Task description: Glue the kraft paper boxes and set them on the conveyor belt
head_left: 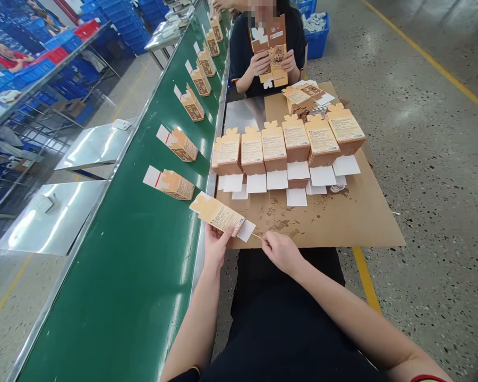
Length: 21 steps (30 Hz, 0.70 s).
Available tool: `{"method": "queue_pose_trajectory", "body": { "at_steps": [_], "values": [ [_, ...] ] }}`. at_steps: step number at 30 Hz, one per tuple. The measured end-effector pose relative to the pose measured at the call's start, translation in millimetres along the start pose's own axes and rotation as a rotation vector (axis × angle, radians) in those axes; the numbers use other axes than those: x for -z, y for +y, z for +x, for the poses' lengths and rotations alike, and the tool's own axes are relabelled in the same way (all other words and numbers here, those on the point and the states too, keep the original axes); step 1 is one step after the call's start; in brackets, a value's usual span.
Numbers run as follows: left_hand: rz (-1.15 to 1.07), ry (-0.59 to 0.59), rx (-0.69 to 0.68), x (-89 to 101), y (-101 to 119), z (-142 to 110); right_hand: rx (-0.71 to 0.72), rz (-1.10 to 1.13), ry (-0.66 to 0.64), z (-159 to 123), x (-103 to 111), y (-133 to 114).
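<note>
My left hand is closed around a small printed carton, held tilted over the near left corner of the cardboard sheet. Its white flap sticks out toward my right hand, and scalloped tabs show at the other end. Pinched in my right hand is a thin pale stick, whose far end meets the edge of the white flap. Whether the stick's tip carries anything is too small to tell. Just beyond, a row of similar cartons stands with white flaps hanging toward me.
A green conveyor belt runs along my left, carrying several spaced cartons. Wet-looking spots mark the cardboard sheet. Across the table a co-worker holds a flattened carton beside a stack of flat cartons.
</note>
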State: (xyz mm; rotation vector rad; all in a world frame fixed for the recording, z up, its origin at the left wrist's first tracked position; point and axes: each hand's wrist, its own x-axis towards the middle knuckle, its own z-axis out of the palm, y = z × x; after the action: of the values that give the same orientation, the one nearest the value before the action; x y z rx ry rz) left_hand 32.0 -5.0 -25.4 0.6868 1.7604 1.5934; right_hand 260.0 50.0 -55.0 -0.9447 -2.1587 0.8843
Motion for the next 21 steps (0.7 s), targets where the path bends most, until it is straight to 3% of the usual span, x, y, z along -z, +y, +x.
{"method": "queue_pose_trajectory", "body": {
  "at_steps": [4,9,16,19,21],
  "values": [
    [0.052,0.014,-0.093,-11.6,-4.7,-14.3,-0.098,0.092,0.146,2.7,17.9,6.5],
    [0.359,0.131,-0.267,-17.8,-20.1,-32.2,-0.202,0.232,0.279,-5.9,41.9,4.0],
    [0.518,0.137,-0.271,-21.8,-21.5,-34.3,-0.208,0.274,0.337,-11.5,56.0,-0.9],
    [0.406,0.131,-0.268,-8.4,-12.6,-23.8,-0.208,0.286,0.332,-12.0,58.8,-0.6],
    [0.299,0.212,-0.261,15.5,-4.4,-8.3,-0.209,0.278,0.357,-13.8,62.0,0.2]
  ]
}}
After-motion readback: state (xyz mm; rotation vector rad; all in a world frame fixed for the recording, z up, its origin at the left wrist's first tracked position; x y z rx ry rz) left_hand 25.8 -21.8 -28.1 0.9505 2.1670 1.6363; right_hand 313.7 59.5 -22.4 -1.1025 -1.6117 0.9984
